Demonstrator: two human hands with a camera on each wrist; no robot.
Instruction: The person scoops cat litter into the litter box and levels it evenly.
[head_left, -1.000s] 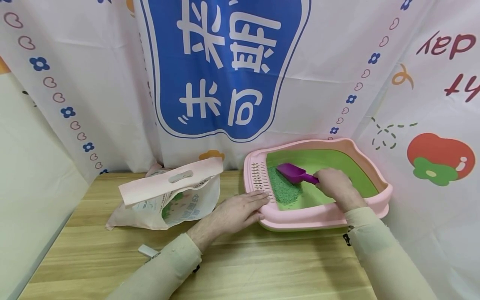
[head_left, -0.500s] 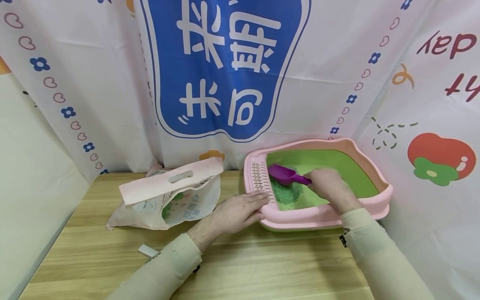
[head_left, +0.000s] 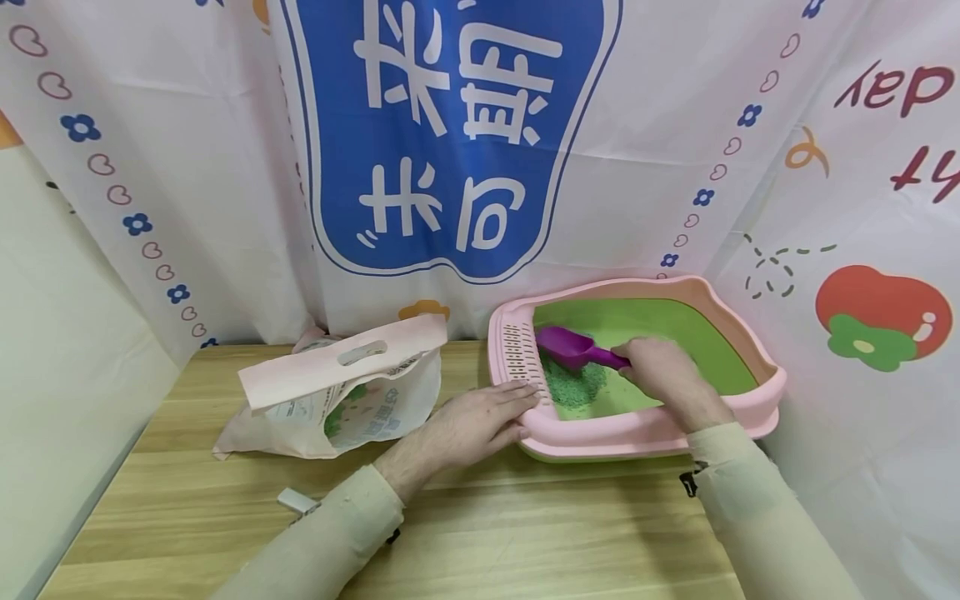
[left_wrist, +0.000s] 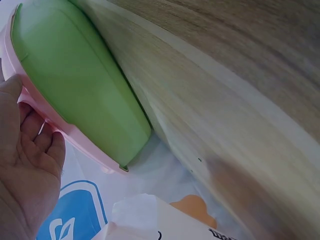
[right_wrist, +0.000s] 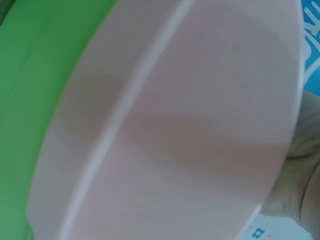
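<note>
A pink-rimmed green litter box (head_left: 675,425) stands at the right of the table in the head view. Green litter (head_left: 576,387) lies in a small heap on its left side. My right hand (head_left: 660,371) grips the handle of a purple scoop (head_left: 572,347), whose blade rests in the litter beside the slotted ledge. Only part of this hand shows in the right wrist view, behind the pink rim. My left hand (head_left: 476,423) holds the box's left front corner, fingers over the slotted ledge (head_left: 512,346). In the left wrist view, its thumb and fingers bend about the pink edge.
An opened litter bag (head_left: 397,404) with a cut handle hole lies to the left on the wooden table (head_left: 450,542). A small light-grey piece (head_left: 297,501) is near my left sleeve. A printed cloth (head_left: 225,167) hangs behind the table.
My right hand has moved the scoop left through the litter toward the slotted ledge, then back very slightly right. My left hand keeps its place on the box.
</note>
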